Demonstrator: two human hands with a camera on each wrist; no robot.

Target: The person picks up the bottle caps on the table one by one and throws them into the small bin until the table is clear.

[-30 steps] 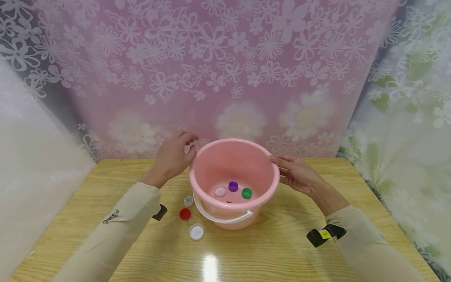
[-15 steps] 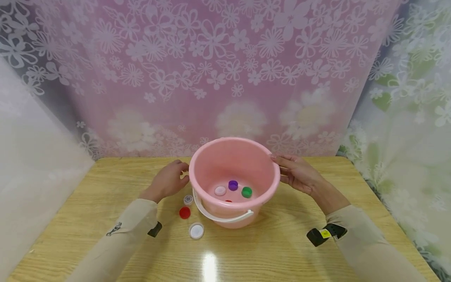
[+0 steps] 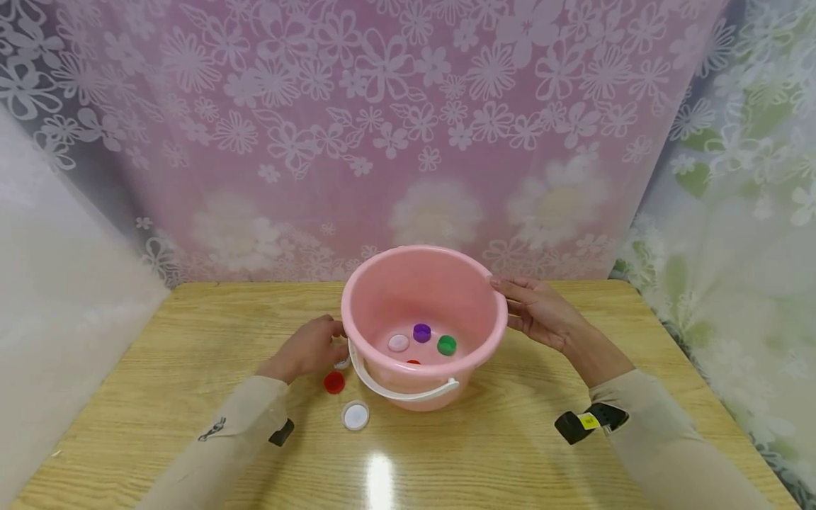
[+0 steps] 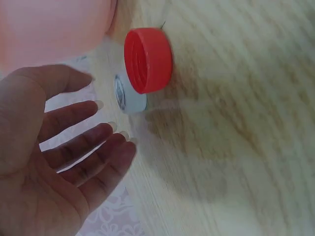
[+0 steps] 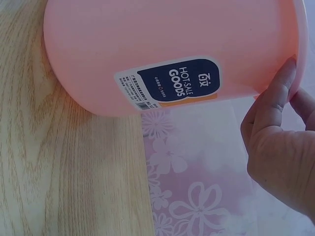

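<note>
A pink bucket (image 3: 423, 283) stands on the table, its white handle (image 3: 408, 397) hanging down at the front. My right hand (image 3: 542, 312) pinches the bucket's right rim, thumb and fingers on either side of it, as the right wrist view confirms. Left of the bucket, my left hand (image 3: 309, 347) hovers by a white bottle cap (image 4: 130, 96), fingers loosely bent and apart from it. Nearer the wrist camera lies a red bottle cap (image 4: 149, 60). Another white cap (image 3: 355, 416) rests at the front. Inside the bucket are purple (image 3: 422, 333), green (image 3: 447, 346), pale and red caps.
The wooden table (image 3: 510, 453) reaches back to a pink flowered curtain (image 3: 421, 142). Pale cloth (image 3: 752, 234) hangs at the right side, with white cloth (image 3: 57, 283) at the left. A printed label (image 5: 172, 83) sits on the bucket's side.
My left hand has come down from beside the bucket's left rim to the white cap on the table, partly covering it. The right hand stays on the rim.
</note>
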